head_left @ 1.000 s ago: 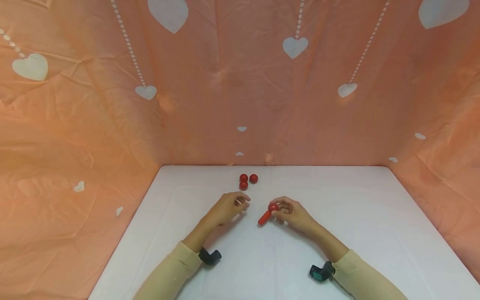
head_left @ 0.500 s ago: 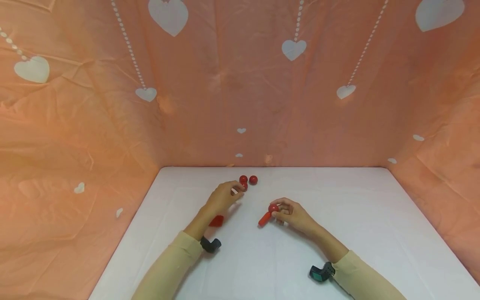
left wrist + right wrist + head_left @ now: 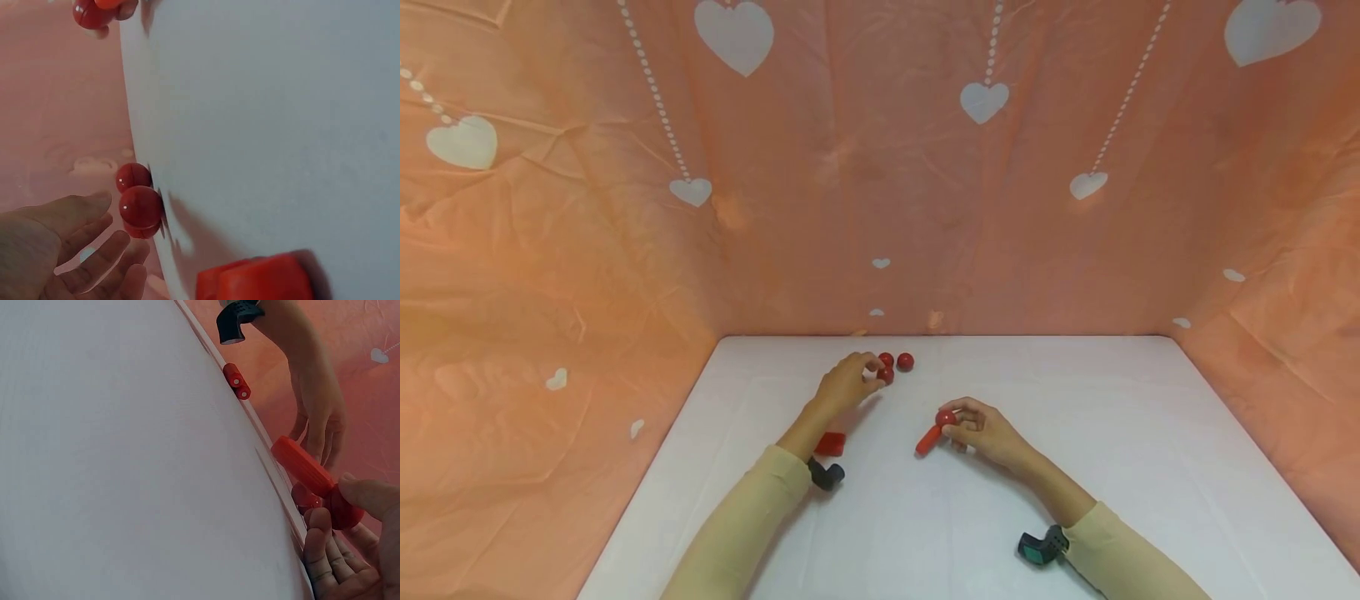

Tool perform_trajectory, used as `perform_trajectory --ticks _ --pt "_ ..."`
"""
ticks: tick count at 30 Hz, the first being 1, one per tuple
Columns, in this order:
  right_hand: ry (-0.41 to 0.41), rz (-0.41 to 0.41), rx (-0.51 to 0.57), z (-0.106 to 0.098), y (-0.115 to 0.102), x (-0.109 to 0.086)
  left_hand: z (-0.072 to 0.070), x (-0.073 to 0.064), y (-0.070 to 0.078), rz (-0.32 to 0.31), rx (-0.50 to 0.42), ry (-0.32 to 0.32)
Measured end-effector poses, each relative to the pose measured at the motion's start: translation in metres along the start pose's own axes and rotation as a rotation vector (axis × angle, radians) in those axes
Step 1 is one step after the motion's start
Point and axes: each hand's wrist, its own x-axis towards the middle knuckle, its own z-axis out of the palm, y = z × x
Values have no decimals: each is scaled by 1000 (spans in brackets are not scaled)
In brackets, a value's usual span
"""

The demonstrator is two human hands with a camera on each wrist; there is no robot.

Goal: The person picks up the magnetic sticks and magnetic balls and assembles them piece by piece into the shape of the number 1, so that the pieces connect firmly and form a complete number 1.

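Observation:
My right hand (image 3: 988,433) pinches a glossy red ball (image 3: 946,418) between thumb and fingers. A red ridged rod (image 3: 928,440) sticks out from that ball toward the lower left; the right wrist view shows the two end to end. Over at the back, my left hand (image 3: 844,382) reaches with spread, bent fingers around the nearest red ball (image 3: 886,377) of a group. In the left wrist view, thumb and fingers are apart beside the balls (image 3: 140,207). Two more red balls lie there, one (image 3: 887,359) right behind the nearest, another (image 3: 906,362) to its right.
Two short red rods (image 3: 236,381) lie side by side on the white table (image 3: 880,517), partly behind the left forearm in the head view. An orange sheet (image 3: 880,167) with white hearts hangs behind and at both sides. Black devices (image 3: 1042,546) sit on both wrists.
My left hand has moved forward and left to the nearest ball of the group, uncovering the red rods beneath its forearm. The right hand has kept its hold on the ball and rod.

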Motion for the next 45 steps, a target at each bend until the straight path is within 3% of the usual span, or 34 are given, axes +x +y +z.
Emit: perform_trajectory --ticks 10,20,27,45 --pt "26 48 -34 1 -1 -1 4 10 -1 -14 14 0" --pt "17 35 -11 1 -1 0 11 18 -3 -8 74 -1" --pt "19 38 -29 0 0 0 11 18 -1 -13 106 -1" --pt "27 32 -55 1 -4 -2 12 16 -2 -7 89 11"
